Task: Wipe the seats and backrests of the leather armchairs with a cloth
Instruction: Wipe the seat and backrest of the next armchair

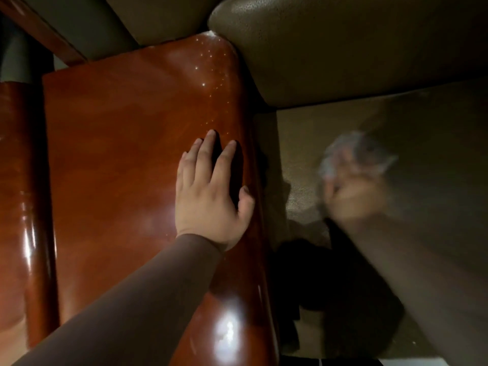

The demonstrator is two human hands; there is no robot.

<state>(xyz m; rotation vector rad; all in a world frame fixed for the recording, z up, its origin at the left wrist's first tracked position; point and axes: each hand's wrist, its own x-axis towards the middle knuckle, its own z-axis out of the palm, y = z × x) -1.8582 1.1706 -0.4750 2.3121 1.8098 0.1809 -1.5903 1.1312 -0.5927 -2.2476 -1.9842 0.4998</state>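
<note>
My left hand (pixel 211 191) lay flat, fingers straight, on the glossy wooden armrest (pixel 137 159). My blurred right hand (pixel 353 196) gripped the cloth (pixel 356 154) against the leather seat (pixel 427 128), sleeve reaching forward.

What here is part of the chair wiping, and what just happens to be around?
Part of the job: cloth, gripped by the blurred right hand; leather seat; backrest.

Just around: glossy wooden armrest, where the left hand rests flat; a second wooden piece beside it.
</note>
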